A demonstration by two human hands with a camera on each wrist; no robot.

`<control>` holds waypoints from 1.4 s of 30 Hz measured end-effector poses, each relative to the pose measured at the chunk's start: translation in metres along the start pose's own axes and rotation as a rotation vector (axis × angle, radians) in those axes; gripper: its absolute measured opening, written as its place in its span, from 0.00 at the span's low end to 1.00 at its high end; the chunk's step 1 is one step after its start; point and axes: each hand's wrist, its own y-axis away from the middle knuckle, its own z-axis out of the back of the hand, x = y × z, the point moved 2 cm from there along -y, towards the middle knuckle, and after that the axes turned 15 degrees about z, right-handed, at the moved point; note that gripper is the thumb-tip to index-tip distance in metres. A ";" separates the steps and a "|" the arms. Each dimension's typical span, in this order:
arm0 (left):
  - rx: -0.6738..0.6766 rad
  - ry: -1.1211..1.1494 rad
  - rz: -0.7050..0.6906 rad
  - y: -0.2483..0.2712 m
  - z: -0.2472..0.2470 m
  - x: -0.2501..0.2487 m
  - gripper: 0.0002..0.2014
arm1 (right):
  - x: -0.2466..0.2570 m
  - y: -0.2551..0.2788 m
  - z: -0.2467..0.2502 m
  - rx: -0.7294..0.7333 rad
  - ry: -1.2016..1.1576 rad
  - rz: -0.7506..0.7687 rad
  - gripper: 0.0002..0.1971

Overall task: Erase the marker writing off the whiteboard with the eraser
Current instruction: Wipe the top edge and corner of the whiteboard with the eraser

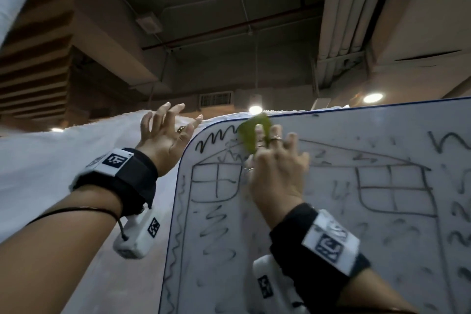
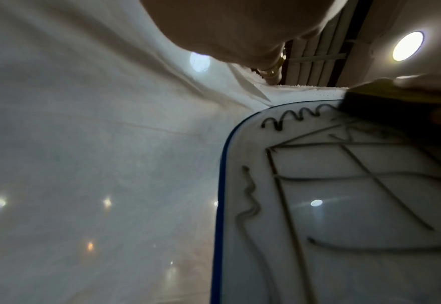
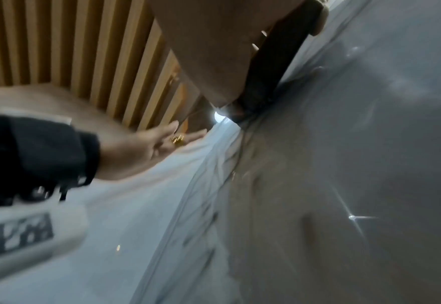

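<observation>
A blue-edged whiteboard [image 1: 344, 237] covered in black marker squiggles and window-like grids stands upright on the right. My right hand [image 1: 275, 158] grips a green eraser [image 1: 251, 132] and presses it on the board near its top left corner, beside a dark zigzag line [image 1: 216, 139]. In the left wrist view the eraser [image 2: 386, 98] sits flat on the board [image 2: 344, 205], just right of the zigzag [image 2: 297, 117]. My left hand [image 1: 165, 132] hovers left of the board's corner with fingers spread, holding nothing. The right wrist view is blurred; it shows the left hand [image 3: 146, 148].
White cloth [image 1: 76, 160] hangs behind and left of the board. Above are a dark ceiling with pipes, ducts and round lamps [image 1: 373, 97]. Wooden slats [image 1: 30, 71] run along the upper left.
</observation>
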 end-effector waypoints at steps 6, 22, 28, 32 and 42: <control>0.185 -0.080 0.018 0.007 -0.009 0.003 0.26 | 0.033 -0.015 -0.011 0.038 0.001 0.142 0.28; 0.121 -0.198 0.087 0.015 0.008 0.010 0.36 | 0.082 -0.018 -0.029 0.046 -0.013 0.254 0.14; 0.140 -0.273 0.071 0.021 0.023 0.020 0.34 | 0.037 -0.013 -0.009 -0.095 0.017 0.245 0.24; 0.160 -0.299 0.076 0.025 0.024 0.020 0.30 | 0.052 -0.016 -0.015 0.047 -0.050 0.316 0.24; 0.182 -0.279 0.138 0.035 0.033 0.007 0.25 | -0.033 0.009 0.025 0.006 0.079 0.074 0.26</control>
